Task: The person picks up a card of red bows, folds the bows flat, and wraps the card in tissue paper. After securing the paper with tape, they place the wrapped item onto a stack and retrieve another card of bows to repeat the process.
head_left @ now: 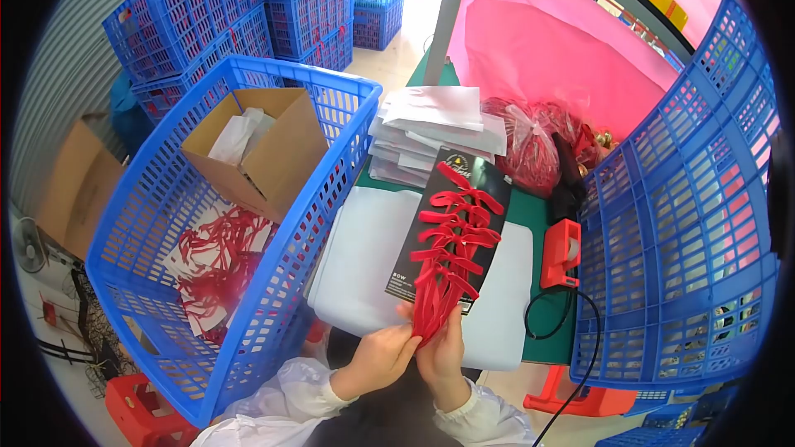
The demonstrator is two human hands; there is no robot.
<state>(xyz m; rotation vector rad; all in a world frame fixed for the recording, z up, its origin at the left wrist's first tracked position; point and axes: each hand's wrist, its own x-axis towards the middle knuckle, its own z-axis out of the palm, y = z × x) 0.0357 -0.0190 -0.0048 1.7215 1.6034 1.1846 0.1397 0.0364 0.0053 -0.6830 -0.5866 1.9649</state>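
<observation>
Several red ribbon bows (pixel 460 215) lie in rows over a black printed card (pixel 414 257), their long tails gathered at its lower end. My left hand (pixel 377 362) is closed, its fingertips pinching the gathered tails. Right beside it, my right hand (pixel 443 358) is closed around the same tails from the other side, near the card's bottom edge. Beneath the card is a pale grey-white padded surface (pixel 356 240). A stack of white paper packets (pixel 439 112) sits just beyond the card.
On the left, a large blue basket (pixel 286 269) holds a cardboard box (pixel 290 153) and red ribbons on white cards (pixel 219 257). To the right are an orange tape dispenser (pixel 561 252), a black cable (pixel 592 348) and an upright blue crate (pixel 671 265). Bagged red items (pixel 530 149) lie behind.
</observation>
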